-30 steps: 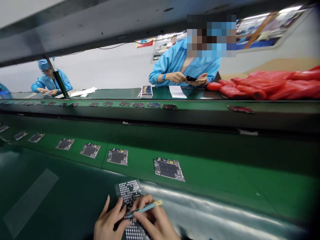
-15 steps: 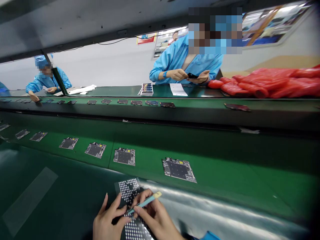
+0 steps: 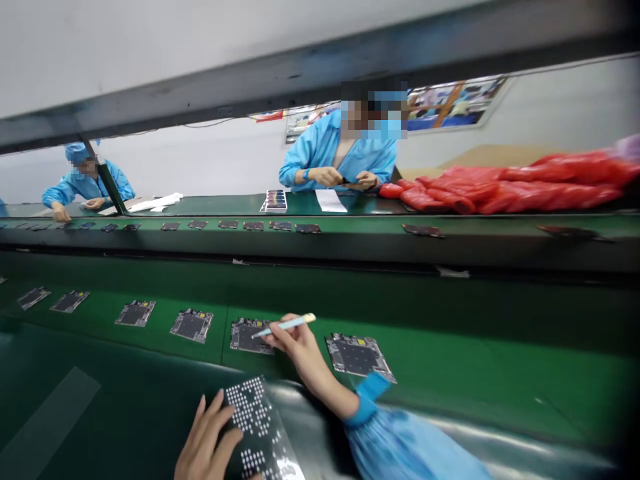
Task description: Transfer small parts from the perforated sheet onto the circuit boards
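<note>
My right hand [image 3: 295, 343] reaches over the belt and pinches light blue tweezers [image 3: 287, 325] with a pale yellow end. Their tip is over a dark circuit board [image 3: 245, 335]; whether it touches the board, or carries anything, is too small to tell. At the lower edge, my left hand [image 3: 207, 437] grips the left side of a clear-edged sheet of white dot stickers [image 3: 257, 413], fingers against its surface. Several spots on the sheet have no dots. Another circuit board [image 3: 360, 355] with a yellow patch lies right of my right wrist.
More boards [image 3: 191, 325] lie in a row leftward along the green belt [image 3: 450, 360]. Beyond a dark divider runs a second belt with dark boards [image 3: 307, 229]. Two co-workers in blue sit opposite. Red plastic bags [image 3: 500, 187] lie at far right. A metal beam [image 3: 250, 93] crosses overhead.
My right hand has moved with the tweezers from the sticker sheet up and forward to a board on the belt. My left hand stays at the sheet. The view has tilted upward.
</note>
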`<move>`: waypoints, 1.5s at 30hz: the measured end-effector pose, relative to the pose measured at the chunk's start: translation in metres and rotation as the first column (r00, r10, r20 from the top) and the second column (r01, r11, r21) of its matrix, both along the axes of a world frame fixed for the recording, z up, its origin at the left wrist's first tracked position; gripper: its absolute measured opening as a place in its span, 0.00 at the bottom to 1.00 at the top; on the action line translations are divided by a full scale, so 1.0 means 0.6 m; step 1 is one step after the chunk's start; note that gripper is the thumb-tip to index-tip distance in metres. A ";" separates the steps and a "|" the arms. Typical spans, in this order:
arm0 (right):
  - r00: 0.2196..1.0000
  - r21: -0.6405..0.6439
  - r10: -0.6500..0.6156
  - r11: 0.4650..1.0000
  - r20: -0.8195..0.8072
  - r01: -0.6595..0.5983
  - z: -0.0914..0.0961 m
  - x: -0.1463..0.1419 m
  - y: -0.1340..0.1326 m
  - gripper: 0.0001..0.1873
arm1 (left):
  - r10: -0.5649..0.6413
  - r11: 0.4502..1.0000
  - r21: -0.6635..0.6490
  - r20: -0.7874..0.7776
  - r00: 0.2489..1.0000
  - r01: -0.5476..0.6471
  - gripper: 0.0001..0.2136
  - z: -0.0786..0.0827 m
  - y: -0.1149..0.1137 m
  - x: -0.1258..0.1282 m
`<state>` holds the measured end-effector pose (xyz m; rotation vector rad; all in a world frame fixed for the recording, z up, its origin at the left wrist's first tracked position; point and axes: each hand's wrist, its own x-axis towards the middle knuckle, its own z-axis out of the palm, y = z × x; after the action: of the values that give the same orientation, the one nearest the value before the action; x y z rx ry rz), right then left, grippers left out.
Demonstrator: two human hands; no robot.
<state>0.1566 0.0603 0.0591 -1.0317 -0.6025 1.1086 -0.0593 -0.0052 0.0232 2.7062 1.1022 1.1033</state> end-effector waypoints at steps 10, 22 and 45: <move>0.981 -0.018 -0.111 0.993 0.161 0.115 -0.054 0.013 0.082 0.28 | -0.119 0.978 -0.201 -0.294 0.948 0.060 0.08 0.034 0.163 0.113; 0.949 -0.024 -0.197 0.977 0.246 0.210 -0.057 0.042 0.066 0.25 | -0.126 0.940 -0.339 -0.261 0.957 0.032 0.12 0.031 0.155 0.147; 0.972 -0.038 0.231 0.972 -0.051 -0.233 -0.009 -0.052 -0.174 0.21 | 0.067 0.948 -0.313 0.016 0.998 -0.059 0.19 -0.032 -0.041 -0.025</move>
<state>0.1252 -0.0442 0.0539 -0.9880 -0.6769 1.3522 -0.0741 -0.0295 0.0039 2.4210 1.2470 0.8806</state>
